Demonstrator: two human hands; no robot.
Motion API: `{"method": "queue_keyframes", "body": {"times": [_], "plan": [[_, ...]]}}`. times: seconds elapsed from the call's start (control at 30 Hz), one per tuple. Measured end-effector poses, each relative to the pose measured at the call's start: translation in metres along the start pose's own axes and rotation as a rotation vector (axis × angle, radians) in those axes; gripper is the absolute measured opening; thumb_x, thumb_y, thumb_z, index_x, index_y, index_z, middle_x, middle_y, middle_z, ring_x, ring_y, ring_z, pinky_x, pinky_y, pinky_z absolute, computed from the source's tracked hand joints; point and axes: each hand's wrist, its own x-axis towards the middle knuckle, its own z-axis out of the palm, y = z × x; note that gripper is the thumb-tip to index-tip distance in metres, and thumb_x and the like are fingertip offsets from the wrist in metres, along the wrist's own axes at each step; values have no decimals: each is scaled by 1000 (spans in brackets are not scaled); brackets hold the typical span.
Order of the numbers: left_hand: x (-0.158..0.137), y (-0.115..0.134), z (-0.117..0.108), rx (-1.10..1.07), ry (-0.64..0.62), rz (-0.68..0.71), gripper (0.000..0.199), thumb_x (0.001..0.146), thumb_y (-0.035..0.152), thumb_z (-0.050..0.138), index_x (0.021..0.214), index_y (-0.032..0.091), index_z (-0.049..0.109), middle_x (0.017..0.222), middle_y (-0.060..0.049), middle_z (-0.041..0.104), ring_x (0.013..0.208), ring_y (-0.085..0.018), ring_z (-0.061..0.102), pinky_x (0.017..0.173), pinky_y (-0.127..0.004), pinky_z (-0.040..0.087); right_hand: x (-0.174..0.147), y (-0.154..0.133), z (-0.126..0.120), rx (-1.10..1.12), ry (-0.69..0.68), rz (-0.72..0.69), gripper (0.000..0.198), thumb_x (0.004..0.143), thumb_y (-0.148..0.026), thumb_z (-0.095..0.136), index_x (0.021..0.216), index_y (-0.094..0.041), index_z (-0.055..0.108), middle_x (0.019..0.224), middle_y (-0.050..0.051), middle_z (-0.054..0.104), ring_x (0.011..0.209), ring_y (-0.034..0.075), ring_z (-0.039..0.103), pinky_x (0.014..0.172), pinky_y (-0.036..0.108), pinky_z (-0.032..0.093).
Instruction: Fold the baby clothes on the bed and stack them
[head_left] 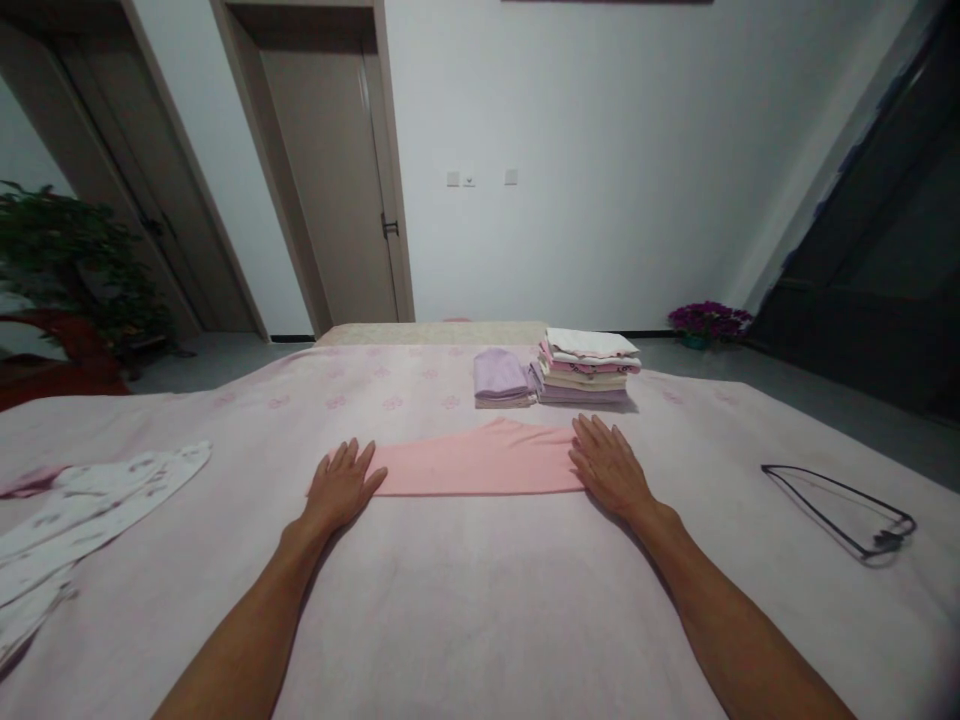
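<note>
A pink garment (pixel 472 462), folded lengthwise into a long flat strip, lies across the middle of the pale pink bedspread (pixel 480 600). Its near edge runs straight, while the far edge rises to a small peak. On the strip's left end my left hand (pixel 343 487) rests flat, fingers out and thumb spread. My right hand (pixel 609 465) lies palm down over the right end, also with fingers stretched. Both palms press on the cloth without gripping it, and they cover its two ends. Which kind of garment it is I cannot tell.
Beyond the strip stand a tall stack of folded clothes (pixel 589 370) and a smaller lilac pile (pixel 501 378). White patterned clothing (pixel 97 510) lies loose at the left. A black wire hanger (pixel 840 510) is at the right. Purple flowers (pixel 709 320) stand on the floor behind.
</note>
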Motion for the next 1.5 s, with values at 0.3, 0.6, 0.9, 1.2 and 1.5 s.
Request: {"method": "queue_keyframes", "body": {"times": [0.3,0.6,0.9,1.2,1.5], "plan": [[-7,-22,-1,11,9,-148,57,103,38,25,155,14,32,162,-16,28,148,-32,28,114,-50,28,2,9,29,-30,-186,30,61,101,-45,27,152,-13,39,159,10,36,150,25,25,122,51,15],[-18,-35,-26,16,98,-511,58,93,55,42,121,10,65,122,-26,60,111,-41,56,89,-47,44,0,11,37,-23,-85,21,53,101,-43,32,145,-20,48,154,8,45,147,25,31,121,52,19],[-19,-30,-38,-128,84,-474,43,94,42,35,103,16,67,110,-20,68,100,-35,63,78,-40,46,3,2,20,113,116,-6,41,96,-36,42,127,-19,62,148,11,52,143,29,36,120,51,24],[-21,41,-43,-715,333,-189,22,90,46,57,91,24,57,91,0,72,83,-18,66,71,-24,44,32,-131,-30,1430,-450,334,42,87,-32,59,128,-21,56,124,12,65,87,19,69,72,35,58],[-30,63,-32,-597,227,70,11,87,28,58,95,22,63,94,-3,69,85,-18,63,73,-26,42,53,-235,-23,1924,-660,535,35,70,-19,80,95,-16,56,76,2,63,67,13,64,62,25,54]]}}
